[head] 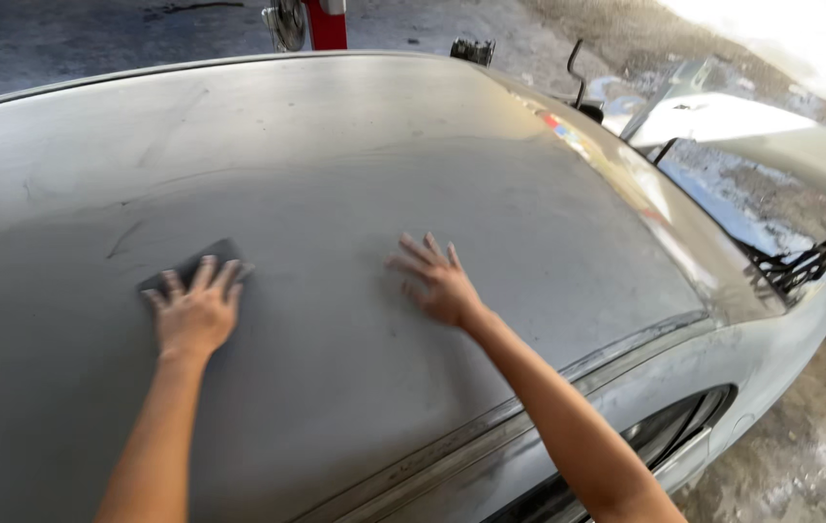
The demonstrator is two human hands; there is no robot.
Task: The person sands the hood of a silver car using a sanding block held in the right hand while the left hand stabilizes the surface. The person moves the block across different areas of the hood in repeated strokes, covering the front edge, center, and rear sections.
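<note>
From the head camera, a dull grey car roof point(355, 155) fills most of the picture, its paint matt and dusty. The left hand point(195, 312) lies flat on the roof with fingers spread, pressing down on a dark grey sanding pad point(202, 260); the pad sits under the fingertips, its far edge showing beyond them. The right hand point(440, 283) rests open on the bare roof to the right of the pad, fingers fanned out and holding nothing, well apart from the left hand. Along the roof's near right edge runs a trim strip point(490, 426), and below it a side window point(665, 436). Past the roof's right end the windscreen point(723, 208) slopes away, with a black wiper point(805, 261) at its base. Beyond the roof's far edge stands a red post point(328, 24).
</note>
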